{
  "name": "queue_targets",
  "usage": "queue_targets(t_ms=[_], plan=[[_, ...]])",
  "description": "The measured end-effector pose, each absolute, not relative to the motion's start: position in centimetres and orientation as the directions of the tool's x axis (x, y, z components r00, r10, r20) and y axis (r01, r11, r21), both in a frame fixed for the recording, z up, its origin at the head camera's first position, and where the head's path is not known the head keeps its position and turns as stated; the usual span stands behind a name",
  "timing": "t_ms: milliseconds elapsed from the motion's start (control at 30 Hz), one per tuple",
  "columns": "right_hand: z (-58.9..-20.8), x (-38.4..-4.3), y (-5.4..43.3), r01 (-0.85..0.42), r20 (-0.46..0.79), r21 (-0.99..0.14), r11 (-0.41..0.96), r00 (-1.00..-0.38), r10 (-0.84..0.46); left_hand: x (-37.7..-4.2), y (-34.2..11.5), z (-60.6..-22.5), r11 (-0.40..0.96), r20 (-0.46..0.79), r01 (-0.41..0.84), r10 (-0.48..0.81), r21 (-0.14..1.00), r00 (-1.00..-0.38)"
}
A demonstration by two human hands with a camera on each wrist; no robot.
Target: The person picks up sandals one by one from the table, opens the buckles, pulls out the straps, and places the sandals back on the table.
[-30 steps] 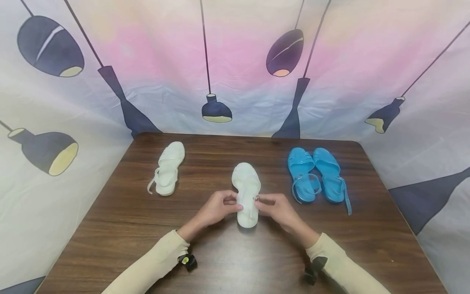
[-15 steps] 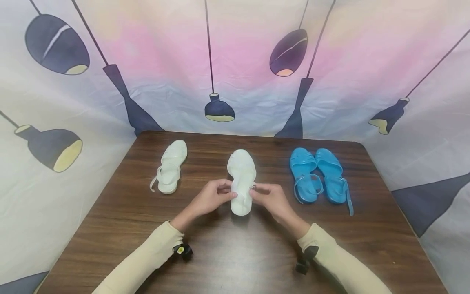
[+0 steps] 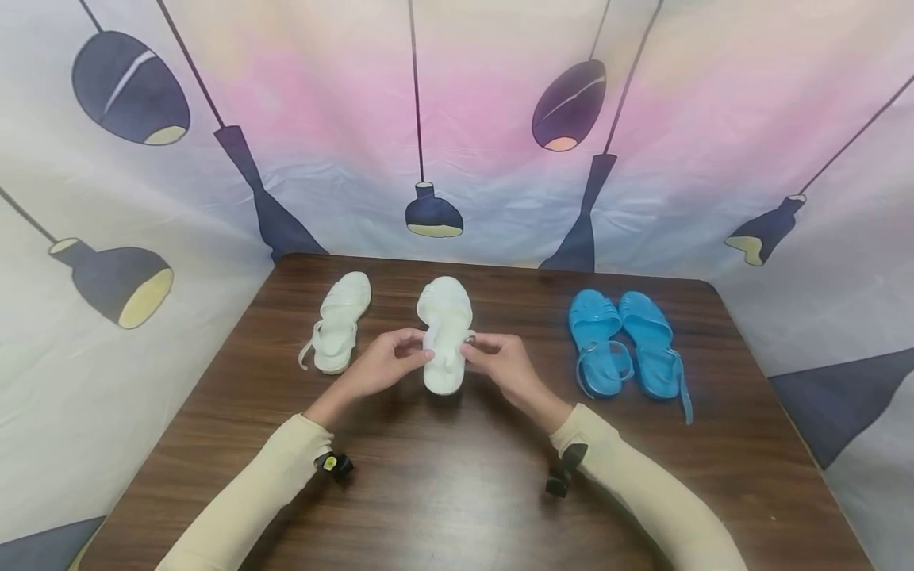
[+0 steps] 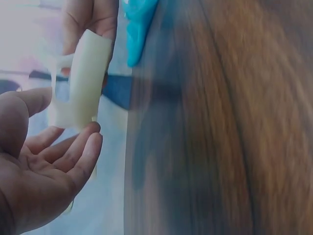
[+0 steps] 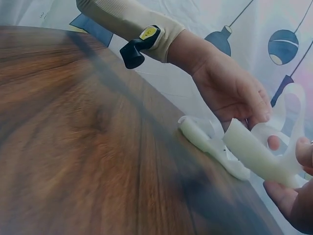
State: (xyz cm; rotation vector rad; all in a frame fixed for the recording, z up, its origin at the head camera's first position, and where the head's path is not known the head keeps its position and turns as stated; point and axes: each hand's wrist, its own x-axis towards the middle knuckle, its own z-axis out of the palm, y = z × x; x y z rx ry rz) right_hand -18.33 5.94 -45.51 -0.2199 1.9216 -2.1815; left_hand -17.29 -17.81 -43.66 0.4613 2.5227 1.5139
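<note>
A white jelly sandal (image 3: 444, 333) is held between both hands, toe pointing away, over the left-middle of the table. The left hand (image 3: 385, 363) pinches its left side near the heel, thumb on top. On the opposite side the right hand (image 3: 503, 366) pinches the sandal near its strap and small buckle. In the left wrist view the held sandal (image 4: 88, 81) appears above the tabletop, its strap arching over. A second white sandal (image 3: 339, 321) lies just left of the left hand; the right wrist view shows this resting sandal (image 5: 210, 147) behind the held one.
A pair of blue sandals (image 3: 603, 345) lies side by side at the right rear of the dark wooden table (image 3: 457, 507). A curtain printed with hanging lamps (image 3: 328, 103) surrounds the table's back and sides. A wrist camera sits on each sleeve.
Both hands have carried the held white sandal leftward and away from the body, closer to the other white sandal. The grips look the same. The view has shifted slightly.
</note>
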Motion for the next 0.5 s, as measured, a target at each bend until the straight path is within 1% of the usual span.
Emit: queue_targets(t_ms=[100,200,300,500], plan=[[-45.6,-19.2,4.7,0.067,-0.024,-0.986,-0.150,-0.962,-0.271,-17.7,-18.9,-43.5,0.460,0.026,0.181,0.323,0.870,-0.946],[-45.7,-19.8,3.5,0.073,-0.028,-0.985,-0.155,-0.961,-0.275,-18.1,-20.2,-43.3,0.459,0.045,0.190,0.308,0.868,-0.950],[-45.8,-20.5,2.4,0.083,-0.035,-0.984,-0.158,-0.956,-0.290,-18.4,-21.8,-43.1,0.466,0.048,0.172,0.267,0.868,-0.963],[-46.4,-21.7,0.2,0.098,-0.035,-0.978,-0.184,-0.947,-0.319,-18.9,-26.0,-43.0,0.578,0.127,0.197,0.160,0.791,-0.979]])
